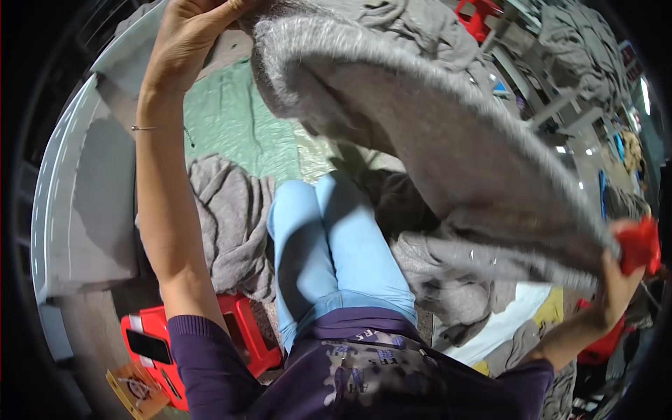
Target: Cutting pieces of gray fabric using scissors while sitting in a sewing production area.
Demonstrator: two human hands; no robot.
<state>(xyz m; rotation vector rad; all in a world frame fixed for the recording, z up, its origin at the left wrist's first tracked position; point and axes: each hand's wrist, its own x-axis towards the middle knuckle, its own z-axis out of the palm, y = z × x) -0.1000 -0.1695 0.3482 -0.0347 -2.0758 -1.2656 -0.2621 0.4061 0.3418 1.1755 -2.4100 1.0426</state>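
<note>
My left hand (185, 35) is raised at the top left, fingers closed on one end of a long fuzzy grey garment (434, 133). The garment stretches in an arc across to the lower right. There my right hand (619, 276) grips its other end together with a small red object (638, 245). Below the stretched cloth my legs in light blue trousers (329, 252) point away from me. A thin bracelet (143, 128) circles my left wrist.
Grey garments lie in heaps beside my legs, one on the left (227, 217) and one on the right (448, 280). A green sheet (231, 119) covers the ground ahead. A red stool (245, 336) with a dark phone (148, 346) stands lower left. More grey cloth (581, 42) hangs top right.
</note>
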